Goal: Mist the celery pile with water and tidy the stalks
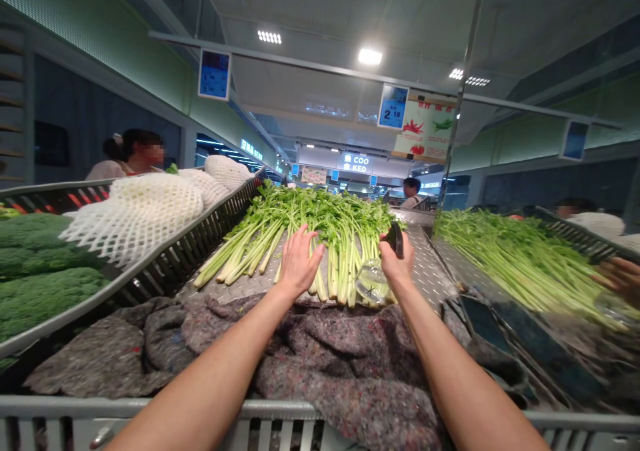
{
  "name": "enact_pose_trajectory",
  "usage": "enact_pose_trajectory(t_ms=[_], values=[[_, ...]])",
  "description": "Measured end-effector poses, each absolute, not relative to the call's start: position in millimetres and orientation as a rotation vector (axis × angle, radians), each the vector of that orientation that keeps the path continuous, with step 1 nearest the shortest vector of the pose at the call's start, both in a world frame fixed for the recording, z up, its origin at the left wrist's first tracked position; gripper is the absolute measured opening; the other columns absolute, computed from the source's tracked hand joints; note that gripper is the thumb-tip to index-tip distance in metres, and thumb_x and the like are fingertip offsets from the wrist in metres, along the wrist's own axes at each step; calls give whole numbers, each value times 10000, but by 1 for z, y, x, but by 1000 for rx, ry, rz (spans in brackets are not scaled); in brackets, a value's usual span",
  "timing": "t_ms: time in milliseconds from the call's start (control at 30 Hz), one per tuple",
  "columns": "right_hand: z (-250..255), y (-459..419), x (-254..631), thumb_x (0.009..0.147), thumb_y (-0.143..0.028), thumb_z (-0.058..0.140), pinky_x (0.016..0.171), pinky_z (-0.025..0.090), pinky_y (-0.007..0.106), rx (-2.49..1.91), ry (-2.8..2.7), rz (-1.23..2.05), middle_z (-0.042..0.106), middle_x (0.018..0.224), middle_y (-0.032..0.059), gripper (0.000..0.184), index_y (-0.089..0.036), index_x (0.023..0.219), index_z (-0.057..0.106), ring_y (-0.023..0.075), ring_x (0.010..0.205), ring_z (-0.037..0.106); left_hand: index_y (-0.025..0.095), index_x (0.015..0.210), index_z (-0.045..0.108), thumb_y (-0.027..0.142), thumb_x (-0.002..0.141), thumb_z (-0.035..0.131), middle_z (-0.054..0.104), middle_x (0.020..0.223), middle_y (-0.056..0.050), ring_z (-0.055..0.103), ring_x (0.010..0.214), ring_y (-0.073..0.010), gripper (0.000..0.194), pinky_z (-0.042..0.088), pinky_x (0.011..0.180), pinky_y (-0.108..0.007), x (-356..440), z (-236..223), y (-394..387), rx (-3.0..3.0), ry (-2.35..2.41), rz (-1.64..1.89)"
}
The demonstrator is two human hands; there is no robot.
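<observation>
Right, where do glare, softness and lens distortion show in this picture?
Head view: the white ceiling light glares; at right, the mirrored green celery looks softer than the real green stalks; at left, the grey-rimmed black plastic crate seems stretched.

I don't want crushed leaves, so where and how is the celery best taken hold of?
Probably by the pale stalks near their cut ends, left hand coming from the near side and above. They lie flat, bare ends toward the person, while the leaves fan out at the far side. The right hand holds a clear bottle.
</observation>
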State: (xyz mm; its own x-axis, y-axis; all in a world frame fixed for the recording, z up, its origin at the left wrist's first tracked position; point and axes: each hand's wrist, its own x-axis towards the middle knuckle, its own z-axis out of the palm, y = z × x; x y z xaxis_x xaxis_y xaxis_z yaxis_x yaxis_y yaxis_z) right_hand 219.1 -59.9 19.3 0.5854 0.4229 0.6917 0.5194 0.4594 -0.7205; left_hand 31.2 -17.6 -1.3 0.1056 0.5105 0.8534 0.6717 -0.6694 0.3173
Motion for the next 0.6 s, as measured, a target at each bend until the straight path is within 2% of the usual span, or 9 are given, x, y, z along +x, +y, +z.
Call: enact_pose_trajectory(t_ms=[600], values=[[17, -58, 213, 617, -308, 506, 548, 354, 253, -1151, -1108, -12, 589, 737, -9, 263, -208, 843, 597, 159, 651, 508, 152, 1078, 487, 374, 818, 332, 385, 1296, -118, 335, 1203, -235, 375, 281, 985, -431, 29, 4, -22, -2193, -1233, -1633]])
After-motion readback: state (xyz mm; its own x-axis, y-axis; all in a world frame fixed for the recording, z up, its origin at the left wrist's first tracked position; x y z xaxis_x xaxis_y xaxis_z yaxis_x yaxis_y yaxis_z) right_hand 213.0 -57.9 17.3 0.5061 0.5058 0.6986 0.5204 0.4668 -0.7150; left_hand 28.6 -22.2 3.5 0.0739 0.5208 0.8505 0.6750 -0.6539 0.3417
